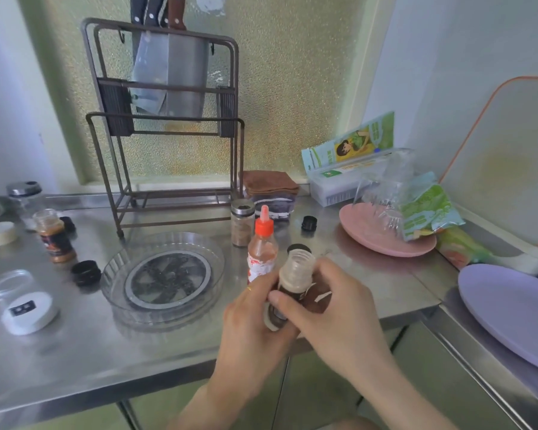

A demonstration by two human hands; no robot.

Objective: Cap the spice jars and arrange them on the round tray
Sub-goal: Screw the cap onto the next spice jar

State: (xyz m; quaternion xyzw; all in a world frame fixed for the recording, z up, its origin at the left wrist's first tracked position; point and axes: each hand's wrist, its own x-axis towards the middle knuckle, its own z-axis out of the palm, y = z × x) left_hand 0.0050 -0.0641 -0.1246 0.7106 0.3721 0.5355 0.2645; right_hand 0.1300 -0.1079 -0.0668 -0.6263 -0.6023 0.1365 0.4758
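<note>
Both hands hold an uncapped spice jar (294,276) with a brown label, tilted above the counter's front edge. My left hand (252,321) grips its lower body; my right hand (333,311) wraps round its right side. The clear round tray (115,274) lies to the left with nothing on it. Behind the held jar stand an orange-capped squeeze bottle (262,243) and a metal-lidded glass jar (242,223). An uncapped brown spice jar (55,235) stands at the left. Loose black caps lie at the tray's left (86,272), behind the held jar (298,248) and further back (309,223).
A knife rack (165,119) stands at the back. A pink plate (364,234) with bags and a purple plate (516,308) sit at the right. At the left are a lidless clear jar of white powder (22,302), a lidded glass jar (25,197) and a cream lid (0,232).
</note>
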